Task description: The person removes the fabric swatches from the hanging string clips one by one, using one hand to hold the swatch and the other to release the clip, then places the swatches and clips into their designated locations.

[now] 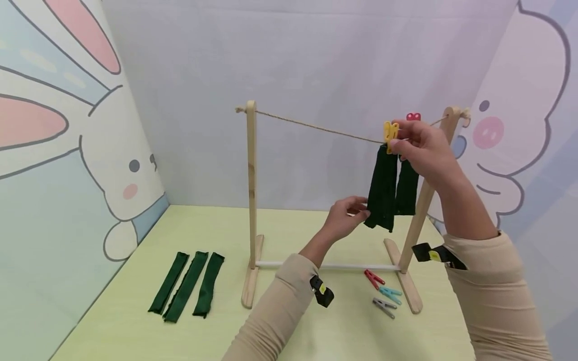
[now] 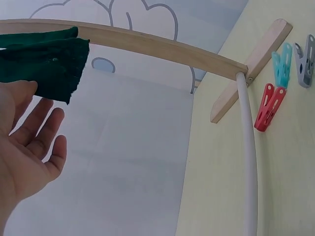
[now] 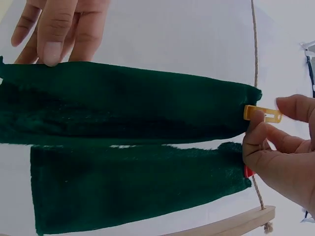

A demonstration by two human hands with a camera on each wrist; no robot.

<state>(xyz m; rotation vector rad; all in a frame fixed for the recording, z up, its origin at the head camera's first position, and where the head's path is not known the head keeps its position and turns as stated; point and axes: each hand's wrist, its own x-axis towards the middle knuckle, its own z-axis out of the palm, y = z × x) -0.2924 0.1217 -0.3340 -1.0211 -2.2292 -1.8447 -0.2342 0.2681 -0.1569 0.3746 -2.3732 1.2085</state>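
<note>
A green cloth strip (image 1: 382, 188) hangs from the rope (image 1: 316, 128) under a yellow clothespin (image 1: 389, 134). My right hand (image 1: 426, 150) pinches that clothespin between thumb and fingers, up at the rope. At the strip's lower left edge, my left hand (image 1: 345, 218) holds the cloth, the thumb in front and fingertips partly hidden behind it. In the left wrist view the other fingers of the left hand (image 2: 34, 147) are loosely bent beside the cloth. A second green strip (image 3: 133, 189) hangs close by, nearer the right post, from a red clothespin (image 1: 413, 116).
A wooden frame with a left post (image 1: 251, 185), a right post (image 1: 422, 210) and a white crossbar (image 1: 352, 266) stands on the pale table. Three green strips (image 1: 186, 286) lie to its left. Red (image 1: 374, 279), teal (image 1: 390, 294) and grey (image 1: 384, 307) clothespins lie near the right foot.
</note>
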